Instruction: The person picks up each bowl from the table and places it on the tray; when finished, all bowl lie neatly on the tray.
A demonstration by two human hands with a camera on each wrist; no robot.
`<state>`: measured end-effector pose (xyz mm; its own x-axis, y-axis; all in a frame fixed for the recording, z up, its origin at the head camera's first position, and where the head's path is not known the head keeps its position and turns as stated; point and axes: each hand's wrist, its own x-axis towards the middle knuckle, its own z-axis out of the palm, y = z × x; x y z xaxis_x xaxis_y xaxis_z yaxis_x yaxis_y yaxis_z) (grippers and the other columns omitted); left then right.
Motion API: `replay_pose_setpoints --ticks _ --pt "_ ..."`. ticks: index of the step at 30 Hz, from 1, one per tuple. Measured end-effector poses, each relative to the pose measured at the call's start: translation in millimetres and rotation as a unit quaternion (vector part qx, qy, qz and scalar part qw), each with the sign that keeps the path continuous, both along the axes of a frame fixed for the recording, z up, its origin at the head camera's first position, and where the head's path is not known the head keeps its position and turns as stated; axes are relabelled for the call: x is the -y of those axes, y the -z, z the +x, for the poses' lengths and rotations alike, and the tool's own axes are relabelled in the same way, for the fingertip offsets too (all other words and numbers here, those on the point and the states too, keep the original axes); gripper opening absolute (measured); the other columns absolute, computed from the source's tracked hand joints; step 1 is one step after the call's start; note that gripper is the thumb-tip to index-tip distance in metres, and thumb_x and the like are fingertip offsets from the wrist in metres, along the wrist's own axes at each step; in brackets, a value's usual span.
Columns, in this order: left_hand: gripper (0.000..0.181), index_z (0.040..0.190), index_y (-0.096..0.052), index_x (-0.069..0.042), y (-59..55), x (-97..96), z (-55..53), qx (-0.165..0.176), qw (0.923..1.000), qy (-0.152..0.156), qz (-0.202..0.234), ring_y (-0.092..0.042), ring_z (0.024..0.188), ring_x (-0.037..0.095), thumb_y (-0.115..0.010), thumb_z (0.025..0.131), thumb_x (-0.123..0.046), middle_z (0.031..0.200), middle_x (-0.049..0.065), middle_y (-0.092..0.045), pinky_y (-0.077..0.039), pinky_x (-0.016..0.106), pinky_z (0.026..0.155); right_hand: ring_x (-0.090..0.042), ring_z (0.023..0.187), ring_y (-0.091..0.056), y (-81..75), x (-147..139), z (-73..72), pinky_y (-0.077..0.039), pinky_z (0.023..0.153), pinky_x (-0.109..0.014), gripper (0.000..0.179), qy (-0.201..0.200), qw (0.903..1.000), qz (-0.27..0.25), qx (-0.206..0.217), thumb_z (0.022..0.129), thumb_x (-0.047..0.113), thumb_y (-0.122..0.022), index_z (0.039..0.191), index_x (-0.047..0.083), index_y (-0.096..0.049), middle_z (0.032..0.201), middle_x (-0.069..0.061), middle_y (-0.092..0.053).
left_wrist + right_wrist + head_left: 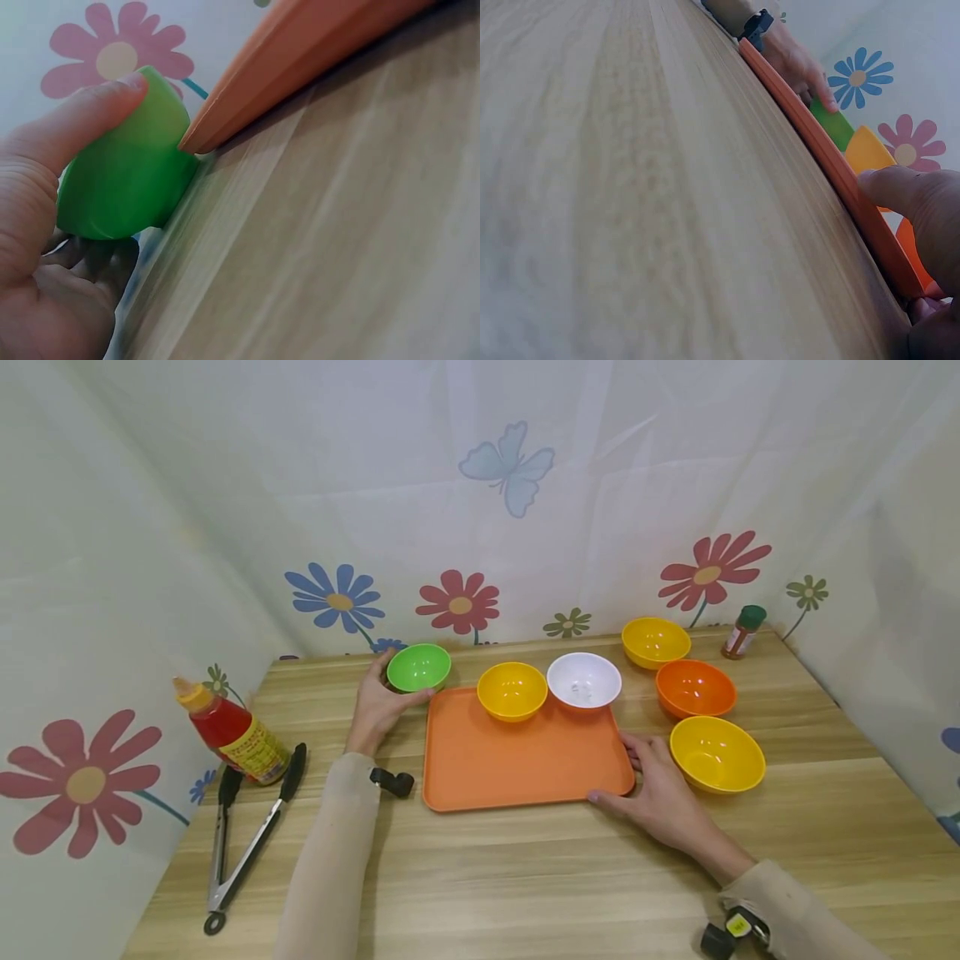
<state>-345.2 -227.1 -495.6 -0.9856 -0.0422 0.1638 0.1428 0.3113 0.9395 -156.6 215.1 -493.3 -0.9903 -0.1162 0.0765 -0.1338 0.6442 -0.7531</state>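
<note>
At the tray's back left corner my left hand (375,697) grips a green bowl (419,667), thumb along the near side and fingers around the left. The left wrist view shows the thumb on the green bowl's (131,169) wall and the other fingers below it. My right hand (660,793) holds the front right corner of an orange tray (495,768), thumb on the front rim, fingers at the right side. On the tray's back part are a yellow bowl (512,692) and a white bowl (584,681), side by side.
Right of the tray stand an orange bowl (696,690), a back yellow bowl (656,642) and a front yellow bowl (717,756). A green-capped spice jar (743,632) is at the back right. Far left are a red sauce bottle (240,735) and spread tongs (251,852).
</note>
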Motion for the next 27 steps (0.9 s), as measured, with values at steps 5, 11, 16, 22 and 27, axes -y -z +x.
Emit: replay_pose_setpoints --ticks 5,11,16,22,27 --pt "0.121 0.173 -0.032 -0.002 0.5 -0.5 -0.7 -0.003 1.0000 -0.004 -0.003 -0.043 0.160 0.034 -0.104 0.078 -0.017 0.179 0.016 -0.036 -0.036 0.046 0.133 -0.044 0.135 -0.061 0.6 0.0 -0.2 -0.053 0.117 -0.061 0.111 0.001 1.0000 0.000 -0.001 0.086 0.050 -0.097 0.167 -0.002 -0.041 0.140 -0.022 -0.047" --pt "0.119 0.172 -0.038 -0.005 -1.2 -2.5 1.2 -0.008 0.9996 -0.026 -0.001 -0.049 0.155 0.033 -0.106 0.076 -0.021 0.173 0.016 -0.046 -0.041 0.046 0.130 -0.044 0.135 -0.061 1.7 -0.3 -0.6 -0.053 0.117 -0.061 0.111 0.002 1.0000 0.002 -0.002 0.086 0.051 -0.097 0.167 -0.001 -0.042 0.140 -0.021 -0.048" --pt "0.120 0.172 -0.038 -0.008 -10.2 -6.3 4.0 -0.010 0.9994 -0.030 0.014 -0.051 0.152 0.032 -0.107 0.075 -0.024 0.169 0.017 -0.049 -0.044 0.046 0.129 -0.044 0.134 -0.061 1.5 -0.3 -0.3 -0.053 0.117 -0.061 0.112 0.004 1.0000 0.006 -0.003 0.085 0.052 -0.097 0.166 -0.001 -0.042 0.140 -0.022 -0.048" --pt "0.118 0.174 -0.036 -0.015 -26.4 -11.5 9.2 -0.005 0.9995 -0.027 0.012 -0.052 0.152 0.032 -0.105 0.078 -0.027 0.171 0.012 -0.047 -0.045 0.045 0.128 -0.044 0.135 -0.061 1.1 0.3 0.0 -0.053 0.117 -0.061 0.112 0.002 1.0000 0.005 0.002 0.086 0.052 -0.097 0.167 -0.001 -0.042 0.140 -0.022 -0.048" --pt "0.113 0.171 -0.040 -0.015 -42.2 -17.4 16.3 -0.025 0.9992 -0.012 0.028 -0.055 0.148 0.032 -0.105 0.079 -0.025 0.167 0.010 -0.051 -0.048 0.047 0.125 -0.044 0.135 -0.061 1.5 0.2 -0.2 -0.053 0.117 -0.061 0.112 0.002 1.0000 0.004 0.000 0.086 0.052 -0.097 0.167 -0.001 -0.041 0.140 -0.022 -0.047"
